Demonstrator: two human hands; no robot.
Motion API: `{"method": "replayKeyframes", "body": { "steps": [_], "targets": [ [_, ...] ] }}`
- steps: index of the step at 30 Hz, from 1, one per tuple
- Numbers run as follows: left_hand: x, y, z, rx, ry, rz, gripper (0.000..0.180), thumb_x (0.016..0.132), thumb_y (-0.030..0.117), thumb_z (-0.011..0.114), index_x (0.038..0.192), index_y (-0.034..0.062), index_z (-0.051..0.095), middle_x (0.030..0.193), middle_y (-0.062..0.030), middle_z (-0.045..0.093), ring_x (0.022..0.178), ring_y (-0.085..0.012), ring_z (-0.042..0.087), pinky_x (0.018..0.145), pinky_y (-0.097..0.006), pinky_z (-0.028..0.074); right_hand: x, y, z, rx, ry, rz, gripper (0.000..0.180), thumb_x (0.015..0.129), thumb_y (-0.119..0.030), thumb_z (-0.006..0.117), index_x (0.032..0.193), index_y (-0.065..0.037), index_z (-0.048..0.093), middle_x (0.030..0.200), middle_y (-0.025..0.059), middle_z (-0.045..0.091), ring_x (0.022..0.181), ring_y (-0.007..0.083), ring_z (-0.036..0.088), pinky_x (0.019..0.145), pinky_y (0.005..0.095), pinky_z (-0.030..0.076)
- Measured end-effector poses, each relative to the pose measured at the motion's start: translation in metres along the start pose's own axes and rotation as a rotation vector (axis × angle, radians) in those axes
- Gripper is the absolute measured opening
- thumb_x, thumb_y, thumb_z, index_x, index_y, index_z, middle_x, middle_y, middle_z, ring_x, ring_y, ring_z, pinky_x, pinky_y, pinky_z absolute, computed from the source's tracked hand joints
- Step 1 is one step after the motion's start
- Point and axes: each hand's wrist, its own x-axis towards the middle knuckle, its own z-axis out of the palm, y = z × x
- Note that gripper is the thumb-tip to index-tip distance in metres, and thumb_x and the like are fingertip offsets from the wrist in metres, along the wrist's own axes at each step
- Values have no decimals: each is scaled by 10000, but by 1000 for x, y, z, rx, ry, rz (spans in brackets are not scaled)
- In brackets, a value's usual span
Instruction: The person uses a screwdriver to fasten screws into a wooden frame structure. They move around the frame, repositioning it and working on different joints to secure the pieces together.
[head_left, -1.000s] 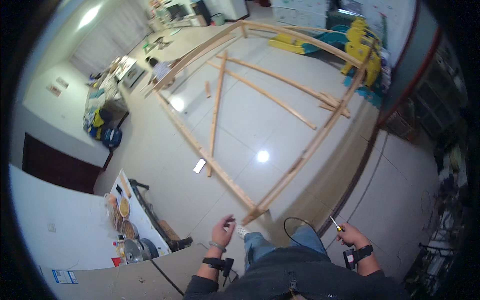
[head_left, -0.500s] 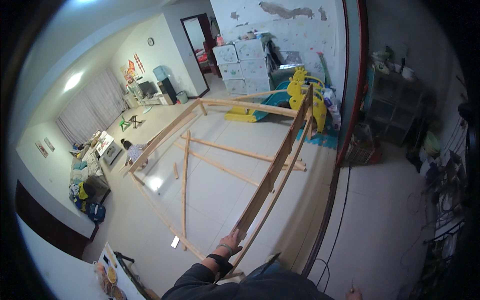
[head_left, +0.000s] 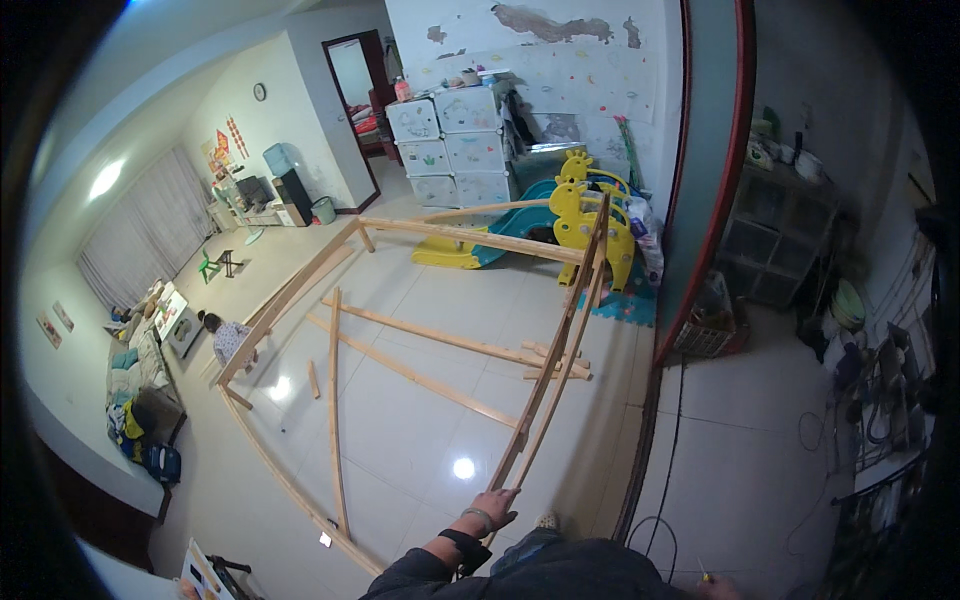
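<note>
Pale wood frame (head_left: pixel 545 375) stands tilted on the tiled floor (head_left: pixel 400 430), its long side rail running away from the person. Head view: left hand (head_left: pixel 493 505) rests on the rail's near end, fingers (head_left: pixel 508 493) spread open over it, not clenched. Steadying it best needs a wrapped grip low down. Right hand (head_left: pixel 712 584) at bottom edge holds a small yellow-tipped tool (head_left: pixel 703 574).

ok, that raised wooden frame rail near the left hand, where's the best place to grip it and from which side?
Probably at its near end, where the left hand already rests on the raised rail. Come from the person's side, fingers wrapped over the top edge: the rail is long, thin and slopes away toward the yellow slide, so the near end is the only part within reach. How firmly the hand grips cannot be told.
</note>
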Motion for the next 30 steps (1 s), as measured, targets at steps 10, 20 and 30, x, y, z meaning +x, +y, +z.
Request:
{"method": "replayKeyframes", "body": {
  "steps": [10,20,30],
  "targets": [
    [102,1,-72,14,-59,40,441,787,362,592,1167,153,511,981,-167,615,869,-352,591,770,-442,473,55,-146,-81,-41,595,-432,282,762,-205,627,908,22,548,778,177,593,741,290,596,664,382,456],
    [202,34,-72,40,442,-396,854,631,267,717,1332,50,279,1273,-203,419,1154,-365,417,970,-411,359,175,-271,-264,808,558,-1011,238,872,-167,541,685,-35,476,579,-8,472,538,82,421,515,243,349],
    [203,34,-63,-255,132,-832,727,693,169,663,1313,43,305,1204,-221,490,1119,-334,482,933,-395,410,245,-333,-395,988,524,-1283,207,918,-213,480,878,-21,548,737,39,572,675,104,523,633,241,426]
  ]
}}
